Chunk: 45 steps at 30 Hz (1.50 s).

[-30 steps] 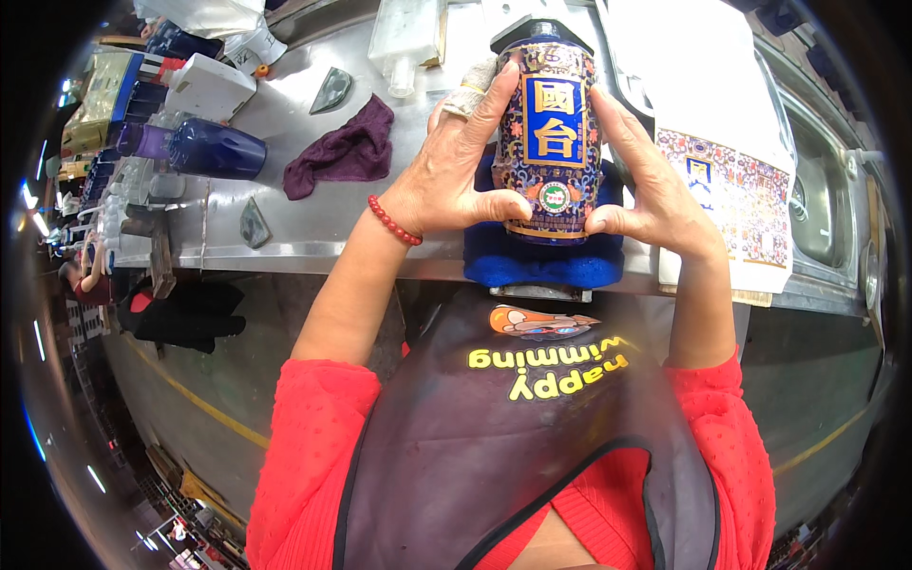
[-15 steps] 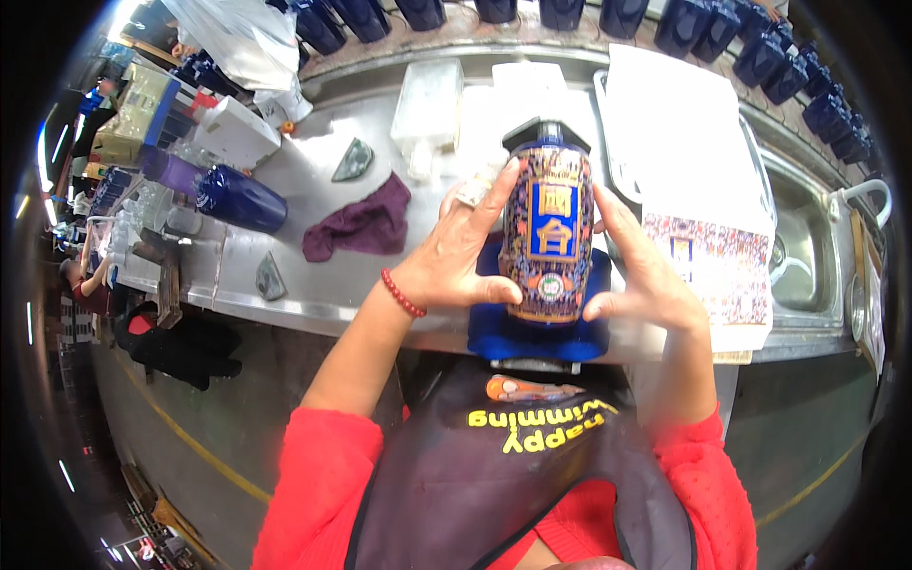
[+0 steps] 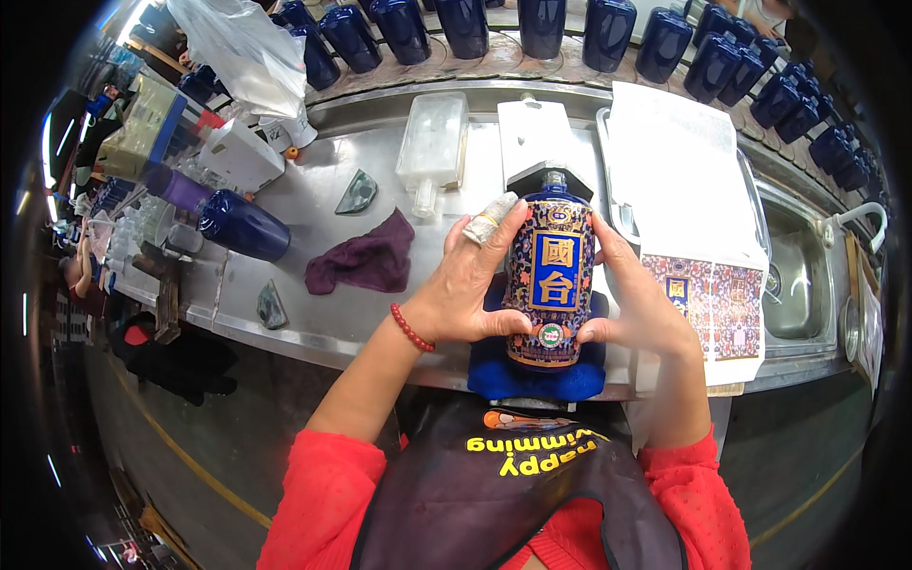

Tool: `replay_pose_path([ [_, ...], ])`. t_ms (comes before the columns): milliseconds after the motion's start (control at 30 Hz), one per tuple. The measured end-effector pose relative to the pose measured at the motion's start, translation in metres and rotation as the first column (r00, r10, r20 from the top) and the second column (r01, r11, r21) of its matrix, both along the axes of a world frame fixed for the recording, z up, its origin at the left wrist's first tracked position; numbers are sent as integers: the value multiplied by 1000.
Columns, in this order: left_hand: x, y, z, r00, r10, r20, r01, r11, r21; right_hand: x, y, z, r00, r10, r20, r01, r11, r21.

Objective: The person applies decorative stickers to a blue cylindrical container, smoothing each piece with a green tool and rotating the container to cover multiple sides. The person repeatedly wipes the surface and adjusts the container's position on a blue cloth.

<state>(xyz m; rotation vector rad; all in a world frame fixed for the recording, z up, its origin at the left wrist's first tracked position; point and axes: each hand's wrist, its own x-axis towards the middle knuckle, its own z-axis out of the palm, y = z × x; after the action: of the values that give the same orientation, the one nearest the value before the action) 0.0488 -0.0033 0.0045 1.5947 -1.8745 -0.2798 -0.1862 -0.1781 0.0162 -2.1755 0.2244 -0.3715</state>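
A dark blue bottle [image 3: 553, 275], covered in a colourful patterned label, lies face up on a blue cushion [image 3: 537, 383], its neck pointing away from me. My left hand [image 3: 465, 290] presses along its left side, thumb on the lower edge; one finger is wrapped in a pale covering. Along the right side runs my right hand [image 3: 646, 294], fingers at the shoulder and thumb near the base. Both hands are closed about the bottle. Its neck lies beside a dark-edged rest [image 3: 527, 178]. A printed label sheet [image 3: 712, 313] lies right of my right hand.
A purple cloth [image 3: 366, 255], two dark scraper-like pieces [image 3: 357, 193] and a blue bottle [image 3: 244, 225] are on the left. Behind are a clear bottle [image 3: 432, 142] and a conveyor of blue bottles [image 3: 465, 28]. White sheets [image 3: 674, 142] and a sink [image 3: 803, 280] stand right.
The view has shifted, so bench and bottle sit lower in the picture and the conveyor shows more. Both hands stay around the bottle; its label appears more face-on.
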Motion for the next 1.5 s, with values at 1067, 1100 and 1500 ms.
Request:
replay_pose_path([
  [1067,9,-3,-14,994,-67,-88,67,998,-3,-1,-11,-4,994,107,10,-106,991,-79],
  [1100,10,-3,-16,996,-68,-57,68,998,-5,-1,-10,-5,995,97,6,-96,988,-122],
  [1500,12,-5,-14,997,-83,6,83,996,-28,-2,-7,-7,995,101,0,-99,983,-155],
])
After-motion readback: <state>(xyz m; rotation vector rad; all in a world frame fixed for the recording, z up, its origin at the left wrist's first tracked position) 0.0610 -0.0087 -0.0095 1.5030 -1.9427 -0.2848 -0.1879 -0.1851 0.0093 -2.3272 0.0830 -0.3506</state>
